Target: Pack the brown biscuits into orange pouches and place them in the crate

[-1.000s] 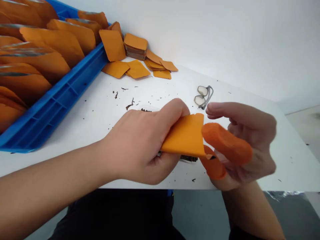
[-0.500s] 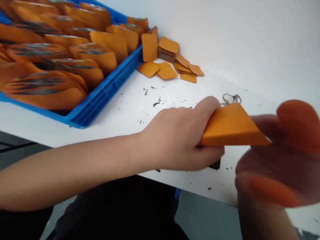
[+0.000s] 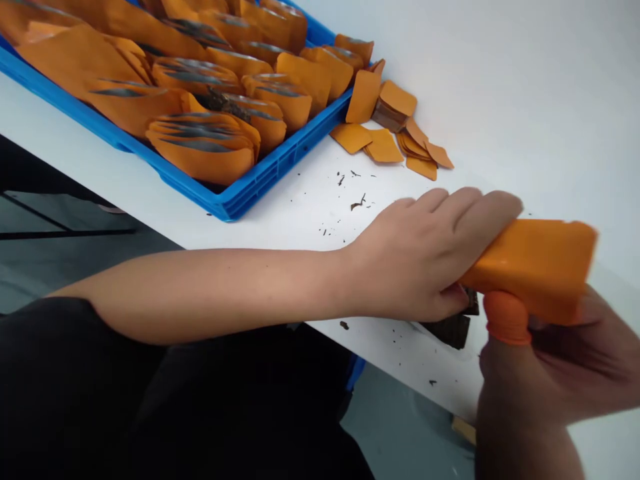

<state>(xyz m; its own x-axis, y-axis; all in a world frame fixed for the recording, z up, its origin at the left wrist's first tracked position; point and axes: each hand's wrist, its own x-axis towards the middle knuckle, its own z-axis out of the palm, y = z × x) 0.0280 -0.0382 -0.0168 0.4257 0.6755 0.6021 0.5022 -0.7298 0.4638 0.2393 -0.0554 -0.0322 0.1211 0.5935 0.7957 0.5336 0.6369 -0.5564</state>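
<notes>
**A:** Where is the orange pouch point(image 3: 540, 267)?

**B:** Just above the bench's point(image 3: 280, 220) near edge, clamped from both sides. The left hand point(image 3: 425, 260) is closed round its left end. The right hand point(image 3: 565, 360) grips from below, with the capped thumb point(image 3: 506, 319) pressed to its underside; the other fingers are hidden.

**A:** How should it be handled well?

**B:** I'd keep the left grip firm and the pouch level, and let the rubber cap do the holding. Dark crumbs point(image 3: 357, 203) already lie on the bench beside the blue tray point(image 3: 240, 193).

**A:** What differs from half a second ago?

**B:** The pouch showed a pointed corner then and shows a broad face now. The right hand was spread open and is now closed beneath it.
</notes>
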